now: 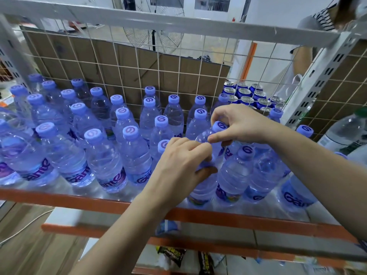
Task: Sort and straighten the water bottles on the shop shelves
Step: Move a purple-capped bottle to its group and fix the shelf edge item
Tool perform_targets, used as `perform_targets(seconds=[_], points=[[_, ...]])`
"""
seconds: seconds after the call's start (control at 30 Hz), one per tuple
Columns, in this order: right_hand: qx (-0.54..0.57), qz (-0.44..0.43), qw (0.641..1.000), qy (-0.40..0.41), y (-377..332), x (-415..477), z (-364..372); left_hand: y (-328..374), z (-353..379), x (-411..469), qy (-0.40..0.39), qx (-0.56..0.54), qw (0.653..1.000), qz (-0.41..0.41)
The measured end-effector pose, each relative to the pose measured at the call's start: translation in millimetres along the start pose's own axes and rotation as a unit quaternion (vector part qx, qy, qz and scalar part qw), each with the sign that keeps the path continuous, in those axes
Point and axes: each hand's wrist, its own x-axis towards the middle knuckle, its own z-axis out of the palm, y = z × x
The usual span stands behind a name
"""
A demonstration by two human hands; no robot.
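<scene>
Several clear water bottles with lilac caps and purple labels stand in rows on a shelf with an orange front rail (103, 201). My left hand (182, 163) grips the neck of a front-row bottle (202, 185); its cap is hidden under my fingers. My right hand (236, 124) pinches the neck of the bottle (204, 135) just behind it, whose lilac cap (219, 126) shows between my fingers. That bottle leans to the right. The rows on the left, such as one bottle (103, 161), stand upright.
A white wire grid (178, 62) backs the shelf, with cardboard behind it. Blue cans (246, 96) stand beyond the grid at the right. A bigger clear bottle (345, 132) sits at the far right. A person in a striped top (317, 18) stands behind. Snack packets (170, 253) lie on the shelf below.
</scene>
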Motion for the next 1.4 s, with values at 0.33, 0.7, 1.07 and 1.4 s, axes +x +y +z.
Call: perform_targets(seconds=[0.33,0.7,1.07,1.4], points=[[-0.047,0.014,0.998,0.042,8.1,-11.5,-21.7,-6.6,-0.2,3.7,0.063,0.031,0.997,0.022],[-0.132,0.057,0.99,-0.007,19.9,9.7,-2.1,-14.7,12.1,14.0,0.06,0.033,0.996,0.05],[-0.202,0.087,0.972,0.08,2.7,-7.9,1.5,-16.0,-2.7,10.5,-0.002,0.109,0.994,-0.018],[-0.072,0.017,0.926,0.371,22.6,-107.2,-1.7,25.9,7.2,57.3,0.004,0.049,0.999,0.017]])
